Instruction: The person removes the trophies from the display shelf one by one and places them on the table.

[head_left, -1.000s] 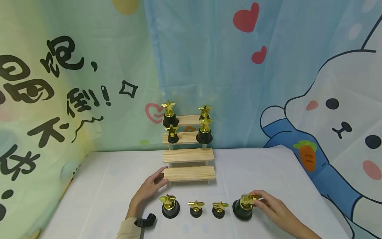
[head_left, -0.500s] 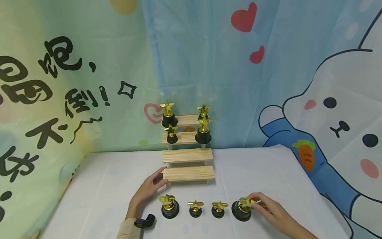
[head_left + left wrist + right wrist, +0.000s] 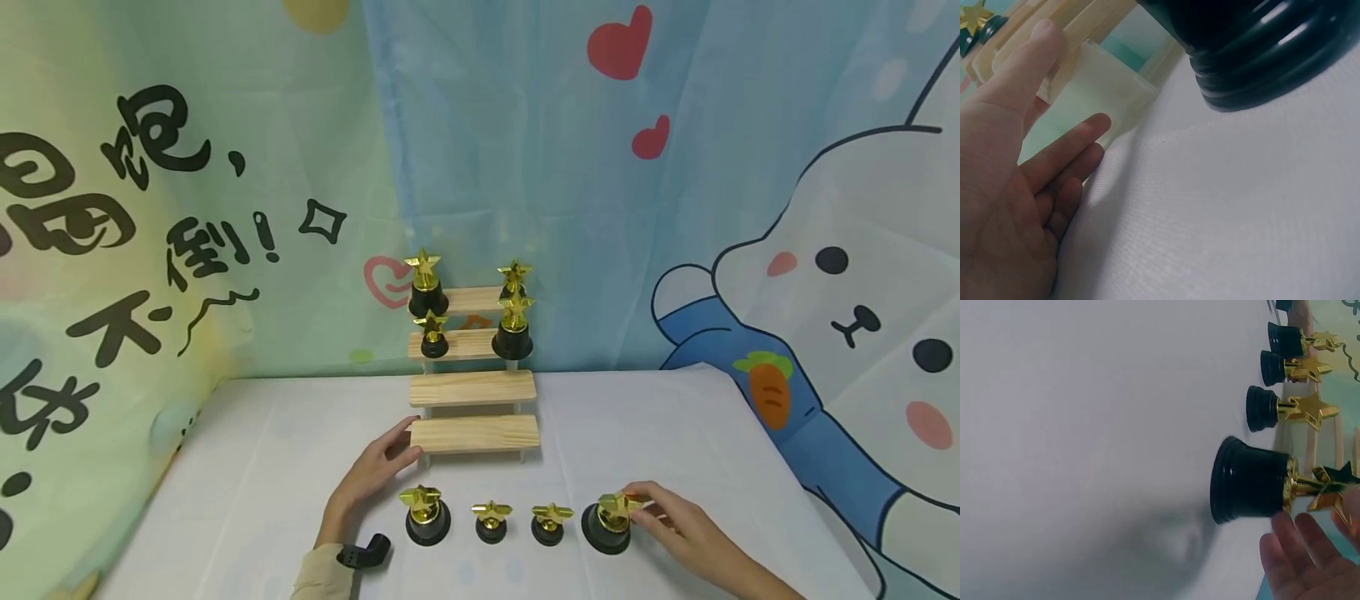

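Note:
A stepped wooden display stand (image 3: pixel 474 433) stands on the white table. My left hand (image 3: pixel 380 467) is at the left end of its lowest step, thumb and index finger gripping the plank; in the left wrist view the other fingers (image 3: pixel 1079 162) curl loosely beside the stand's pale side panel (image 3: pixel 1107 81). My right hand (image 3: pixel 675 521) pinches the gold star of a large trophy (image 3: pixel 606 527) with a black base, at the right end of a front row. That row also has two small trophies (image 3: pixel 491 523) (image 3: pixel 549 525) and another large trophy (image 3: pixel 427 517).
On the stand's top step are a large trophy (image 3: pixel 426 287) at left and another trophy (image 3: pixel 514 275) at right. The second step bears a small trophy (image 3: pixel 432 337) and a large trophy (image 3: pixel 513 333). A printed curtain (image 3: pixel 525 167) hangs behind the table (image 3: pixel 300 417).
The large trophy and my right hand have shifted slightly left since a second ago. My left hand stays at the stand.

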Motion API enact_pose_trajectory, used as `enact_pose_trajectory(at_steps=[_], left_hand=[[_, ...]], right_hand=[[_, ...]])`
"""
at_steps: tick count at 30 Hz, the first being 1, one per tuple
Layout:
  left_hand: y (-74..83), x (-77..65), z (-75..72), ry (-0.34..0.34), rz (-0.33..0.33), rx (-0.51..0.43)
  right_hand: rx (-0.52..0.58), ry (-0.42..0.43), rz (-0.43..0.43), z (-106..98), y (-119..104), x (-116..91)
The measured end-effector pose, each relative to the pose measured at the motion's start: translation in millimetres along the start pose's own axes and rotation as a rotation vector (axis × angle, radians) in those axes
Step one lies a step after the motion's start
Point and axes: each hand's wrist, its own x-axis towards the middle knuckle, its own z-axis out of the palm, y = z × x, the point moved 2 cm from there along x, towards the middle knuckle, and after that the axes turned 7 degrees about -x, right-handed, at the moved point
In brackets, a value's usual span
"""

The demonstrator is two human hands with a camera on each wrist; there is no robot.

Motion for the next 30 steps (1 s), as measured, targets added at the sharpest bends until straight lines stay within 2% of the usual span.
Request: enact_pose_trajectory(at_steps=[4,6,15,21,27,30], left_hand=[[-2.7,-1.6,1.3,-0.015,0.0,-0.006],[-4.3,-1.8,1.8,-0.02,-0.003,-0.009],[0.3,1.1,-0.8,-0.007,0.006,-0.009],[-0.3,2.5,-2.4,-0.001,0.002,0.005],[0.9,3.2,-3.4,0.005,0.003,0.004],[0.3,2.0,-2.7,0.002,0.0,-0.005]], right_hand=[[-0.011,-0.023,0.018,-7.6,-2.6,2.2],[-0.032,-0.007,0.019,-14.0,-5.3,5.4],[-0.162,0.171,-0.068,-41.5,-23.4,35.4],[-0.181,0.231,-0.122,-55.6,-34.9,69.5],[-0.106,0.257,-0.128,-73.2,-47.4,111.2],[-0.061,0.243,-0.123,-80.4,-55.3,130.7]])
